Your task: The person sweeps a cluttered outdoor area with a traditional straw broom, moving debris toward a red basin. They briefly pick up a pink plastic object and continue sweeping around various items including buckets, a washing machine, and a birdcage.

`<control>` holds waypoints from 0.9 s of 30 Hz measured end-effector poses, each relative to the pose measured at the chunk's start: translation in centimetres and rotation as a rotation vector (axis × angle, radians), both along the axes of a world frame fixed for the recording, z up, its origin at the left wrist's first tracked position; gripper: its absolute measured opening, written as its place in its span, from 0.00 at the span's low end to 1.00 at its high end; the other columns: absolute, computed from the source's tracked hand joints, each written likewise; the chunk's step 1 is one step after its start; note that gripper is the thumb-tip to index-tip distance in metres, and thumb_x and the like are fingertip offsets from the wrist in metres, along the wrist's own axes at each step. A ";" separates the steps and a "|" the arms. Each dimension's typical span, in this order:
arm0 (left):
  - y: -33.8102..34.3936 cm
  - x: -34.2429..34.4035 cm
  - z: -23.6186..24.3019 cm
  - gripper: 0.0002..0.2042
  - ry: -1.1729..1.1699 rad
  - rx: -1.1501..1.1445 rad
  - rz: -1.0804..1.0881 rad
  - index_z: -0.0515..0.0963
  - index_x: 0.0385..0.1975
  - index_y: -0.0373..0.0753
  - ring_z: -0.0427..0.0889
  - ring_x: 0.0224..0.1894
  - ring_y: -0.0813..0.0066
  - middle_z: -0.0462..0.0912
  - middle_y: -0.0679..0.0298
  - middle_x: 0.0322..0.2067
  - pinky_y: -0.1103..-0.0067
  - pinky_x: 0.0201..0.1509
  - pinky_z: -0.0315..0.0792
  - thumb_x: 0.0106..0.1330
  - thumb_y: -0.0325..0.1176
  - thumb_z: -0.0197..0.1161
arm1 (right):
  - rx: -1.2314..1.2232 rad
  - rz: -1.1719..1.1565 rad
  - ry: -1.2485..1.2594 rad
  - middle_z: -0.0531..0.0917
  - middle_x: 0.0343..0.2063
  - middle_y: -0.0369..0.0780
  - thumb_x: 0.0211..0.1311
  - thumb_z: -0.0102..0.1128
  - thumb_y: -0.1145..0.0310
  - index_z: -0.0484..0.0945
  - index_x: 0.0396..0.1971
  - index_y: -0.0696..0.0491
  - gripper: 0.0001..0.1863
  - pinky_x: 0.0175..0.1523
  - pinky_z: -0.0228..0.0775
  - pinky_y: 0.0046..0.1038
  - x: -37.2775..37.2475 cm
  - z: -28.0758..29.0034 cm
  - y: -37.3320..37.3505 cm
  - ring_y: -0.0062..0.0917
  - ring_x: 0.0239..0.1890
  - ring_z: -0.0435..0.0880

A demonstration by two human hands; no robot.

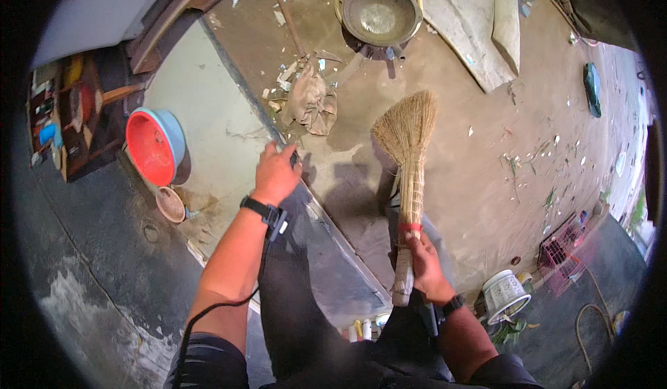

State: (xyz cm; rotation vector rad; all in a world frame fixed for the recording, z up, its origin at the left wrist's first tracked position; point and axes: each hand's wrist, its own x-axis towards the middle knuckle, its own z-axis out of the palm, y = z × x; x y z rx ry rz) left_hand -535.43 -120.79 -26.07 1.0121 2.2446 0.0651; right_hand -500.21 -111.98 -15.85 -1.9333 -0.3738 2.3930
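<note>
While the right hand [427, 267] grips the straw broom [410, 156] above the floor [479, 153], the left hand [276, 174] is part-curled; whether it holds anything cannot be told. Leftward: red-lined basin [147, 153], dark specks inside; small bowl [171, 205] just beside. Far side: metal pan [381, 15], contents indiscernible.

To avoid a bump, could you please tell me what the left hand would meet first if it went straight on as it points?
Probably the crumpled brown cloth-like bundle, which lies ahead of the left hand; depth is unclear, so the hand might pass above it.
</note>
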 end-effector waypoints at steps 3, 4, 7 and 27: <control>1.7 -3.3 -5.9 0.24 0.006 0.014 -0.054 0.79 0.57 0.45 0.70 0.63 0.43 0.65 0.39 0.64 0.64 0.65 0.69 0.58 0.38 0.67 | 0.023 0.083 -0.075 0.81 0.34 0.36 0.73 0.53 0.63 0.72 0.54 0.53 0.15 0.41 0.77 0.29 -2.1 -1.1 -1.4 0.25 0.33 0.82; 2.5 -4.1 -7.8 0.23 0.006 0.032 -0.058 0.79 0.56 0.46 0.69 0.64 0.44 0.65 0.41 0.64 0.64 0.65 0.70 0.58 0.38 0.67 | 0.022 0.052 -0.063 0.81 0.34 0.37 0.72 0.53 0.63 0.72 0.53 0.53 0.15 0.41 0.77 0.29 -2.9 -1.4 -1.5 0.25 0.33 0.82; 4.3 -5.2 -12.9 0.22 -0.037 0.033 -0.046 0.81 0.54 0.44 0.71 0.62 0.43 0.65 0.40 0.65 0.64 0.65 0.70 0.57 0.37 0.66 | -0.031 0.025 -0.155 0.81 0.35 0.38 0.71 0.54 0.63 0.73 0.53 0.54 0.15 0.42 0.77 0.29 -4.6 -1.1 -1.2 0.25 0.35 0.83; -8.9 -27.3 -0.7 0.24 0.119 0.256 0.501 0.70 0.62 0.29 0.78 0.54 0.68 0.78 0.55 0.55 0.74 0.60 0.71 0.71 0.35 0.63 | -0.061 0.131 -0.253 0.79 0.39 0.38 0.67 0.62 0.60 0.69 0.57 0.57 0.24 0.46 0.78 0.29 -7.2 -1.8 -2.5 0.24 0.39 0.81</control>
